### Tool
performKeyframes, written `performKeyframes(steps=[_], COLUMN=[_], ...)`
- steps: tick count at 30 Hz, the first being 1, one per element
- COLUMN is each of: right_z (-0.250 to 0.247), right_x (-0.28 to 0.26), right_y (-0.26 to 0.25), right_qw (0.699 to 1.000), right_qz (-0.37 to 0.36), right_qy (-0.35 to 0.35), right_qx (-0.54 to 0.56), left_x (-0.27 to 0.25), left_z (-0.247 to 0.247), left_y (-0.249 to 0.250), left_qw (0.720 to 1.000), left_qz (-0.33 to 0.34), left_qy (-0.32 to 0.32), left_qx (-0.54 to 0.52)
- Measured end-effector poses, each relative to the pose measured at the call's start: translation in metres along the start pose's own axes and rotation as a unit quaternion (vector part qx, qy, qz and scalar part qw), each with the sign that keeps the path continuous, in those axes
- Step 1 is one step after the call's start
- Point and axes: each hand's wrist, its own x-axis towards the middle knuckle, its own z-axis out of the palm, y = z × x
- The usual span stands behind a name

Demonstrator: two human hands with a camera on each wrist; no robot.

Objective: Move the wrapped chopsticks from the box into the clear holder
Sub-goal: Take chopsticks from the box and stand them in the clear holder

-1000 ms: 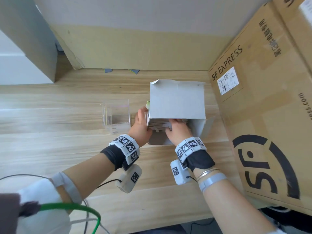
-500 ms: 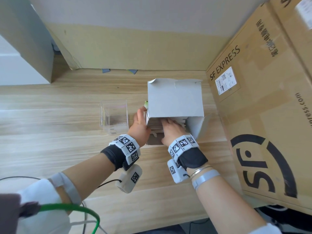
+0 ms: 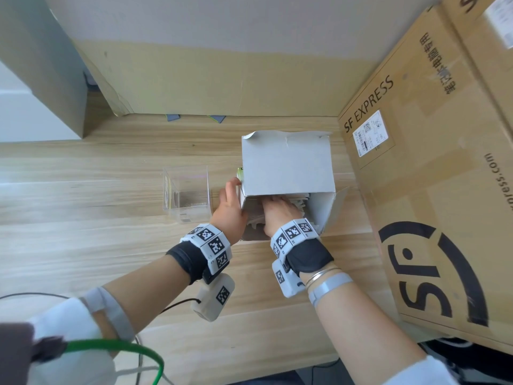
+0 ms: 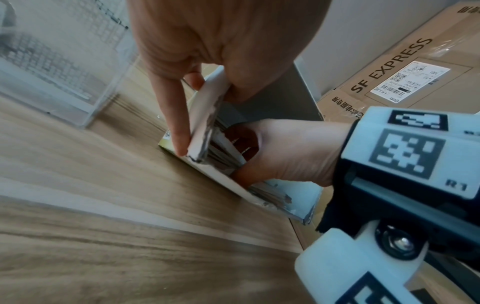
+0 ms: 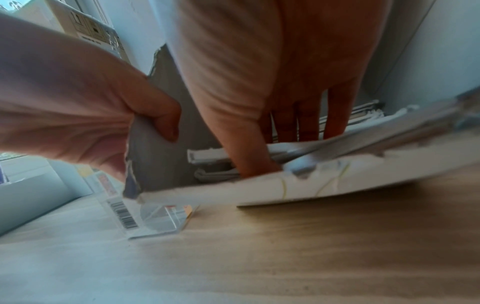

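Observation:
A white cardboard box (image 3: 286,165) lies on the wooden table with its open end towards me. My left hand (image 3: 229,207) pinches the box's left wall (image 4: 205,115), fingers outside and thumb inside. My right hand (image 3: 277,212) is inside the opening. Its fingers (image 5: 309,121) reach over a bundle of wrapped chopsticks (image 5: 210,158), and the thumb (image 4: 244,176) lies under the bundle. The fingertips are hidden among the wrappers. The clear holder (image 3: 188,195) stands upright just left of my left hand, with nothing in it.
A large SF Express carton (image 3: 433,190) walls off the right side close to the box. Cardboard sheets (image 3: 222,84) line the back, and a grey panel (image 3: 41,65) stands at far left. Bare wooden table (image 3: 83,232) stretches left of and in front of the holder.
My right hand has slid left and deeper into the box, among the wrappers. My left hand has kept its hold on the box wall.

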Motion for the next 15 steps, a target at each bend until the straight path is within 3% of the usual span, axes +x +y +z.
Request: performKeyframes(steps=[15], right_z=[0.0052], right_x=[0.0031], right_y=[0.0002], right_qw=[0.999], right_qz=[0.002], right_qy=[0.038], right_qx=[-0.012], left_x=[0.0042], left_z=[0.0017], left_y=[-0.0037], left_qw=[1.000], left_qz=[-0.002], left_qy=[-0.002], left_qx=[-0.015])
